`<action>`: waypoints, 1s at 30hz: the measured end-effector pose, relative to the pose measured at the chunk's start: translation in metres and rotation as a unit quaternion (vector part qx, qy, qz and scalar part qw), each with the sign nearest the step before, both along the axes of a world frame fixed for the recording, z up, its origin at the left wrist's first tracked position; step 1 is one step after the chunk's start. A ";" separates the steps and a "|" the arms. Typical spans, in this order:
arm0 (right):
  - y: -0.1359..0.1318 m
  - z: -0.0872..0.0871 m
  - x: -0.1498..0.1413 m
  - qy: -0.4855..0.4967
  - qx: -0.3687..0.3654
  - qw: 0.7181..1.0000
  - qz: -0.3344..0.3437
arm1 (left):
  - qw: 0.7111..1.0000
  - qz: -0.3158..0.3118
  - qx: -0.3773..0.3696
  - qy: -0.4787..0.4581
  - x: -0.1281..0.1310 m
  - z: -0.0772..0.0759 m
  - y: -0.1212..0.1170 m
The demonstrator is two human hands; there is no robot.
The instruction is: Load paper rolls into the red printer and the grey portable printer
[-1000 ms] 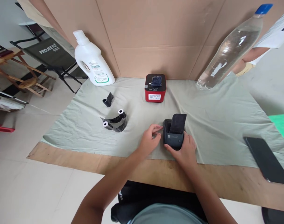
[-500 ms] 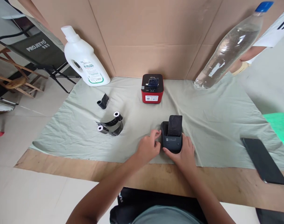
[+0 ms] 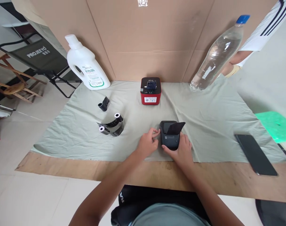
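A small dark label printer (image 3: 170, 140) sits on the cloth in front of me. A shiny black strip (image 3: 176, 128) sticks out of its top, slanting to the right. My right hand (image 3: 183, 150) wraps round its right and front sides, thumb along the front edge. At the printer's left side is my left hand (image 3: 148, 142), fingers curled and fingertips pressed against the case. Behind stands a red and black label printer (image 3: 150, 91), with a dark piece on its top. To the left lie a black ribbon (image 3: 117, 129) on two white-ended rolls and a small black roll (image 3: 103, 104).
A white detergent bottle (image 3: 87, 66) and a large clear water bottle (image 3: 218, 55) lean against the cardboard (image 3: 150, 64) at the back. A dark phone (image 3: 256, 154) lies at right, near green plastic (image 3: 276, 125). Another person's arm (image 3: 244, 56) shows behind the water bottle.
The black strip in the dark printer stood upright and now slants over to the right. Both hands stay at the printer's sides. The whole view has shifted slightly.
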State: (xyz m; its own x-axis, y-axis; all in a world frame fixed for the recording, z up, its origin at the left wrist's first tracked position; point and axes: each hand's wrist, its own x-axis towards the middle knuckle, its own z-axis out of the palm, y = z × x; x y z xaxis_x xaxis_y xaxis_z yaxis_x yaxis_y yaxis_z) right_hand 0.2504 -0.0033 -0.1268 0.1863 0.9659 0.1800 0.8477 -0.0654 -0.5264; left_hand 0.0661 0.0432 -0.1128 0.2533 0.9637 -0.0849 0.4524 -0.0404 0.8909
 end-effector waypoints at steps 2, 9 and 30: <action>0.000 0.001 -0.001 0.006 0.000 1.000 -0.001 | 0.996 0.007 -0.045 -0.082 -0.001 0.000 0.002; -0.001 0.004 -0.005 0.034 0.005 0.999 -0.016 | 0.952 0.013 -0.188 -0.241 -0.011 0.011 0.011; -0.001 0.002 -0.007 0.036 0.013 0.999 -0.028 | 0.998 -0.042 0.033 -0.042 0.002 0.019 0.029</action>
State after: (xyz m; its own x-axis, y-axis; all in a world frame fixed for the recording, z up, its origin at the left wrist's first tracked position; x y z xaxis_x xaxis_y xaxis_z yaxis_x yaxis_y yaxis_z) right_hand 0.2434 -0.0038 -0.1249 0.2541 0.9487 0.1880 0.8023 -0.0982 -0.5887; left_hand 0.0686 0.0723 -0.0940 0.3369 0.9415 0.0026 0.3686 -0.1345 0.9198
